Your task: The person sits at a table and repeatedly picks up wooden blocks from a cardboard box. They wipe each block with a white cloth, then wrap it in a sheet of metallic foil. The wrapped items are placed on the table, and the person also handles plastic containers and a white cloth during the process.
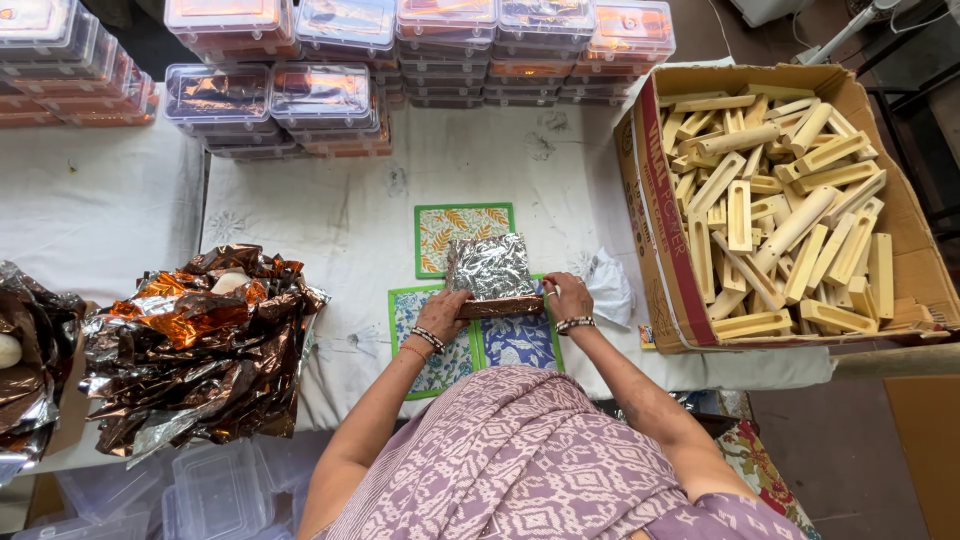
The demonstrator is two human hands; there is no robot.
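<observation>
Watching the head cam feed here, going left to right. Far left of the hands there's a heap of crumpled foil sheets (195, 345), copper and silver, with clear plastic tubs (215, 490) below the table edge under it. Up beyond the hands, along the far side of the white tablecloth (330, 220), sit stacks of lidded clear boxes (320, 95).

Now the grip itself. My left hand (440, 312) is clamped on the left end of a foil-wrapped block (492, 275), fingers curled over its near edge, beaded bracelet on the wrist. The block sits right between both hands, on top of printed tiles: a blue floral tile (520, 342) just under and toward me, a green-bordered leaf tile (462, 225) just past it. My right hand (568, 298) presses the block's right end, fingers closed against the foil, bangle on that wrist too.

Just right of the right hand there's a scrunched white bag (608, 285), touching nothing I hold. Further right, well apart from the grip, is an open cardboard carton (665, 230) piled with pale wooden pieces (780, 215).
</observation>
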